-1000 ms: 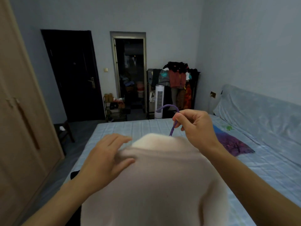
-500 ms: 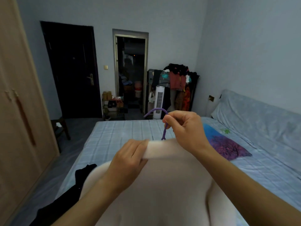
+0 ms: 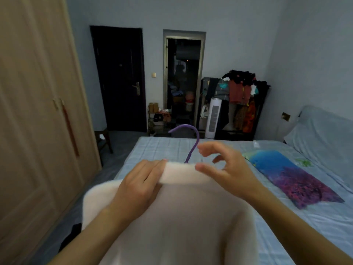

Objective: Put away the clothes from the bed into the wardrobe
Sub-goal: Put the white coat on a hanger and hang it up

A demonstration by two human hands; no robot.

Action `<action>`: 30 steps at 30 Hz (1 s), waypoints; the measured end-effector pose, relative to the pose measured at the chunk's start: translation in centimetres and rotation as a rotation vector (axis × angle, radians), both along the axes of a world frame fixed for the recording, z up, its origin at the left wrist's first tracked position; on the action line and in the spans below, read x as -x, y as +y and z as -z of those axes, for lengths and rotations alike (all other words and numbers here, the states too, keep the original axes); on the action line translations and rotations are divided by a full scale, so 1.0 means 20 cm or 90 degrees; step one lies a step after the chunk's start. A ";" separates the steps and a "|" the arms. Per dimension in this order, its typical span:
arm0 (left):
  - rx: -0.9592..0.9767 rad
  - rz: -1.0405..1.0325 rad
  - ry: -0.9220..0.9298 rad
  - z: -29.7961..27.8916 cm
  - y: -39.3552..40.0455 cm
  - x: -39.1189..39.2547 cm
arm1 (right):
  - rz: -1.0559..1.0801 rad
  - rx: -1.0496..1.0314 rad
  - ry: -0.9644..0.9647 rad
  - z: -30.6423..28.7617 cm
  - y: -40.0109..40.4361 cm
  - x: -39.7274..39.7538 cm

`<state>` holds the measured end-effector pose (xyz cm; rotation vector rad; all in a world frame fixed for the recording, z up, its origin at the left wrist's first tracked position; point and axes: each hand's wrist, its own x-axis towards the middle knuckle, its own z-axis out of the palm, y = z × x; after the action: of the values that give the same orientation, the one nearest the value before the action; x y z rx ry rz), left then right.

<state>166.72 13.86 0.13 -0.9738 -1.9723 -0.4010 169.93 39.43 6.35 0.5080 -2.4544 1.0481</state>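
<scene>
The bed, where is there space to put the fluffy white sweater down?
The bed has a bare checked stretch at its far end, between the purple hanger hook and the bed's far edge. Another bare strip lies nearer, below the blue-purple cloth. The right side is crowded by that cloth and the pillow.

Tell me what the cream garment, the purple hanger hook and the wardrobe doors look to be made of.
Cream garment: soft knit or fleece, probably; matte, fuzzy edges, thick rolled collar.
Purple hanger hook: likely wire under a plastic or flocked coat; thin, evenly curved, dull sheen.
Wardrobe doors: wood or wood-look board, light beige, smooth matte, raised panel moulding. Veneer or solid cannot be told.
</scene>
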 end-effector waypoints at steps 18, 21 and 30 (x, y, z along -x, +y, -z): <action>-0.024 -0.441 0.055 -0.28 -0.54 -0.60 | -0.297 0.101 0.311 0.17 -0.62 0.30; -0.043 -0.502 0.067 -0.35 -0.69 -0.79 | -0.373 0.107 0.319 0.06 -0.85 0.23; -0.101 -0.626 0.084 -0.39 -1.33 -1.41 | -0.611 0.014 0.315 -0.12 -1.61 -0.17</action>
<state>194.92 -12.65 7.93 0.1283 -1.9963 0.0696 173.39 7.17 8.84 1.7910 -1.7163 1.0678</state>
